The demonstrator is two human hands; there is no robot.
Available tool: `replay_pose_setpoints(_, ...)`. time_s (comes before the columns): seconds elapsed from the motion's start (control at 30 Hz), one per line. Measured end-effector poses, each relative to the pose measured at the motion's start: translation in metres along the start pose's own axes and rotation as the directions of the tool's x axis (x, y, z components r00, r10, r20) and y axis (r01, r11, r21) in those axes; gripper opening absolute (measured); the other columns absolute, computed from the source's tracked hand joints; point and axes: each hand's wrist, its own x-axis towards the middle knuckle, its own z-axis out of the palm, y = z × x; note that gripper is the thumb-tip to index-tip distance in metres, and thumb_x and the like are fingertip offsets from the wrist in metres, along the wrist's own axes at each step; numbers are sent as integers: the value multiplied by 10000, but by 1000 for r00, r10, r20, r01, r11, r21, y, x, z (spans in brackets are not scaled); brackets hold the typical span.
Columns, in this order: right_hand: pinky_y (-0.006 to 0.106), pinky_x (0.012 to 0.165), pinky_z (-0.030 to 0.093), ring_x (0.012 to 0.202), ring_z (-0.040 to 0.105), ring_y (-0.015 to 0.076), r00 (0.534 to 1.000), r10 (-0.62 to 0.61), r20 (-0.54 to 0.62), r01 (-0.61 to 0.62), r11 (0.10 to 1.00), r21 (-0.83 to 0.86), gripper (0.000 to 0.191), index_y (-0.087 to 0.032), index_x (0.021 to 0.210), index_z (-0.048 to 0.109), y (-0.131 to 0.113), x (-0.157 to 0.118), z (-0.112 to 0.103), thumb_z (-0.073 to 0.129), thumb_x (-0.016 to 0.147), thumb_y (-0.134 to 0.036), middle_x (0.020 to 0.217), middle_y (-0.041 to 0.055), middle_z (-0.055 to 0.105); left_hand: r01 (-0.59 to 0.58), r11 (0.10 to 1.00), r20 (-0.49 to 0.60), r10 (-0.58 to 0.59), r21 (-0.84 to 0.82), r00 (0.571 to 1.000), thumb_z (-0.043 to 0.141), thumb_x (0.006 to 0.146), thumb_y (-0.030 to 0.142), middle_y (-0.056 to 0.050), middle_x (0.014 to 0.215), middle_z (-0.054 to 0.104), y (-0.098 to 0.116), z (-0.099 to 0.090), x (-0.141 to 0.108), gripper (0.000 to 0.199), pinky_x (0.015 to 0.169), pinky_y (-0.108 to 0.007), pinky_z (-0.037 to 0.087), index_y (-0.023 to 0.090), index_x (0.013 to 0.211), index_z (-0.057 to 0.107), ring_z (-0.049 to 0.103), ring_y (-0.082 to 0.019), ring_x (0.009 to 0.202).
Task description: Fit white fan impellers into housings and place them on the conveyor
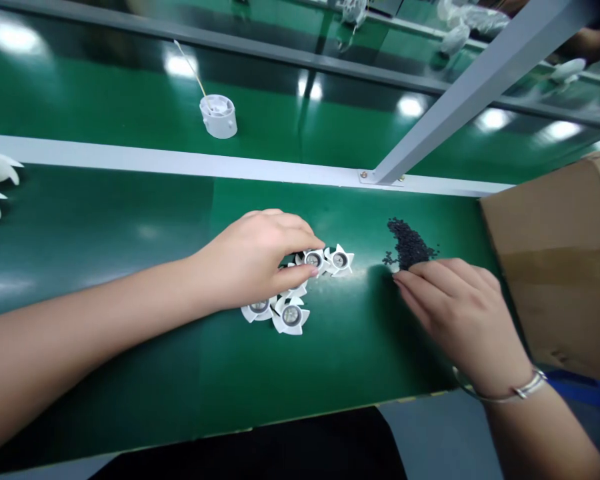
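Curving narrowly over white plastic star-shaped parts [290, 317], the left hand [250, 260] may be holding one, though that's hard to tell. At their 3 o'clock, the open right hand [460, 313] touches black granules [409, 244], with a cardboard box [550, 267] beyond.

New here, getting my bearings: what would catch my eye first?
The left hand on a cluster of white star-shaped plastic parts stands out first, in the middle of the green bench mat. Right of them, the right hand touches a heap of dark granules, beside a cardboard box at the mat's right edge.
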Motion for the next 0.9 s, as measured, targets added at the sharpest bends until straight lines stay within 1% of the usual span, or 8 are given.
replay_pose_setpoints(0.1, 370, 676, 337, 789, 550, 219, 996, -67, 65, 73, 993, -96, 185, -173, 881, 674, -1, 12, -5, 522, 984, -197, 852, 72, 664, 18, 1000, -21, -19, -17, 1000, 674, 876, 357, -27, 1114, 724, 1, 1, 1, 302, 880, -342, 519, 213, 1139, 709, 655, -196, 1025)
replay_pose_setpoints(0.27, 362, 677, 319, 781, 516, 221, 991, -47, 128, 60, 993, -99, 226, -175, 795, 642, 2, 23, -3, 517, 975, -229, 817, 74, 625, 75, 997, -22, -75, -28, 997, 712, 837, 392, -41, 1110, 725, 2, -1, -1, 356, 869, -353, 531, 197, 1135, 713, 655, -219, 1032)
replay_pose_setpoints(0.43, 344, 662, 316, 774, 525, 210, 993, -69, 100, 74, 996, -44, 258, -154, 878, 674, 1, 18, -6, 466, 1008, -235, 840, 78, 628, 84, 996, 6, -84, -33, 996, 694, 845, 397, -38, 1108, 728, 1, -1, -2, 334, 909, -386, 520, 212, 1122, 722, 653, -234, 1040)
replay_pose_setpoints(0.63, 363, 646, 318, 746, 520, 223, 994, -23, 102, 34, 994, -106, 223, -169, 781, 637, -6, 23, -6, 519, 966, -203, 770, 71, 614, 109, 993, 18, -108, -45, 994, 678, 842, 402, -25, 1112, 738, 1, -1, 0, 311, 934, -403, 517, 223, 1090, 736, 651, -244, 1067)
replay_pose_setpoints(0.7, 361, 657, 356, 752, 546, 220, 997, 17, 72, -19, 1000, 23, 174, -175, 798, 628, -11, 32, -9, 547, 949, -210, 789, 67, 623, 124, 991, 3, -124, -49, 992, 681, 829, 388, -28, 1112, 739, 2, 0, 0, 314, 939, -406, 519, 217, 1086, 738, 647, -252, 1079)
replay_pose_setpoints(0.77, 342, 689, 415, 771, 579, 201, 997, 73, 12, -74, 962, 264, 109, -184, 839, 626, -21, 45, -13, 570, 932, -198, 828, 56, 637, 133, 990, -8, -133, -55, 991, 684, 810, 358, -27, 1081, 745, 3, 0, -1, 287, 937, -404, 521, 212, 1048, 749, 647, -255, 1069)
replay_pose_setpoints(0.83, 316, 703, 448, 763, 591, 175, 993, 104, -50, -69, 885, 461, 73, -192, 856, 627, -35, 59, -18, 586, 912, -169, 830, 38, 643, 132, 989, -16, -133, -66, 991, 686, 790, 324, -17, 1022, 751, 4, 1, -1, 236, 931, -398, 522, 215, 985, 763, 653, -248, 1034)
replay_pose_setpoints(0.9, 310, 694, 444, 746, 586, 164, 993, 84, -84, -26, 845, 533, 74, -192, 841, 636, -48, 74, -19, 602, 891, -149, 814, 26, 645, 129, 988, -26, -132, -86, 991, 687, 769, 295, -4, 973, 751, 4, 1, -1, 203, 924, -391, 523, 224, 940, 770, 658, -237, 997)
